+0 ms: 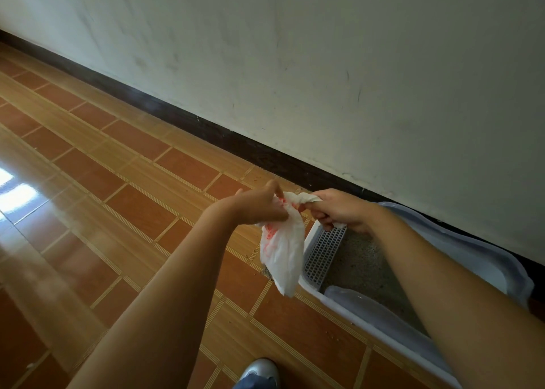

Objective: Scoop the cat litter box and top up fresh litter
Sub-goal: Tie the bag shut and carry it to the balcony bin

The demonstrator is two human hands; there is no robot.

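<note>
**Both hands on bag beside litter box**

Head view: I see the left hand (262, 207) and the right hand (342, 211) at centre frame, each with fingers curled round the twisted neck of a white plastic bag (284, 250) with red print. The bag hangs below them, over the tiled floor (124, 164). The litter box (501, 259) sits at lower right against the dark baseboard (206, 126), and its near edge is just beside the bag. Grey litter (362, 259) and a slotted grate (324, 253) show inside. A shoe (261, 371) is at bottom centre.
</note>
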